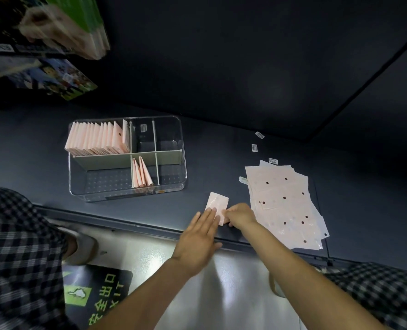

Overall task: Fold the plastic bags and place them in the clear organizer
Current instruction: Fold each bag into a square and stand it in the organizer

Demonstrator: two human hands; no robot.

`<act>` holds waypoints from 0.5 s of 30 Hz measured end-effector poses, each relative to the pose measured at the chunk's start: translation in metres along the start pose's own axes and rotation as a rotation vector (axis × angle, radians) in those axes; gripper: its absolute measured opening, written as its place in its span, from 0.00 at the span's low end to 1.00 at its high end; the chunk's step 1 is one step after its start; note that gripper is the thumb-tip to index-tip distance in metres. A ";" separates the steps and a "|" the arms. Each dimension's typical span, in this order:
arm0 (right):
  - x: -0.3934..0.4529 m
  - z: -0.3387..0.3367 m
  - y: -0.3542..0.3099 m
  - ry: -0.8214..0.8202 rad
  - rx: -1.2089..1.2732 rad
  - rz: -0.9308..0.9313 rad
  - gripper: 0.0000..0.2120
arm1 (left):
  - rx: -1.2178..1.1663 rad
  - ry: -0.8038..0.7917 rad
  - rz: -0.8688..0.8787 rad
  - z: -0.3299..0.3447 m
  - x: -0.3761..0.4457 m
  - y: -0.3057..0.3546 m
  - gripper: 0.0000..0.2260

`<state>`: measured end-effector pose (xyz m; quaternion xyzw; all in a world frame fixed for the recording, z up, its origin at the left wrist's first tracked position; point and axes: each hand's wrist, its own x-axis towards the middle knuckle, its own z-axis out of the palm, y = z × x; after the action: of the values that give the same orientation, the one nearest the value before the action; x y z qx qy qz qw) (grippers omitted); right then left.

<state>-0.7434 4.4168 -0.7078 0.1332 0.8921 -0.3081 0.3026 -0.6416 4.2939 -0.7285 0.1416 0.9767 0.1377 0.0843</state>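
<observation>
Counter (221, 144): a dark, matte surface ran across the view, with a step edge along its near side.
Floor (240, 277): pale and glossy below the counter edge, bearing a dark mat with a green exit sign (97, 298).
Clear organizer (171, 186): sat on the counter to the left of the hands, well apart from them, split by pale dividers into compartments.
Folded bags, far-left compartment (97, 139): a full upright row of pink folded bags packed together.
Folded bags, near-middle compartment (141, 173): a few pink folded bags leaned against the left divider.
Stack of flat bags (285, 203): pink sheets with dark dots lay fanned out on the counter just right of the right hand.
Bag being folded (216, 203): a small pink rectangle lay flat on the counter near the edge, between the organizer and the stack.
Left hand (198, 236): fingers straight and together, pressing flat on the bag's near end.
Right hand (240, 215): fingers curled, pinching the bag's near-right edge.
Small labels (259, 135): a few scattered on the counter beyond the stack.
</observation>
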 end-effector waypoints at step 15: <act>-0.011 0.016 -0.018 -0.281 0.680 -0.245 0.09 | 0.161 -0.262 0.019 0.001 -0.004 -0.002 0.36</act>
<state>-0.7348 4.3919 -0.7027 0.0747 0.6982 -0.6354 0.3214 -0.6382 4.2915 -0.7294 0.1741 0.9638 0.0401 0.1981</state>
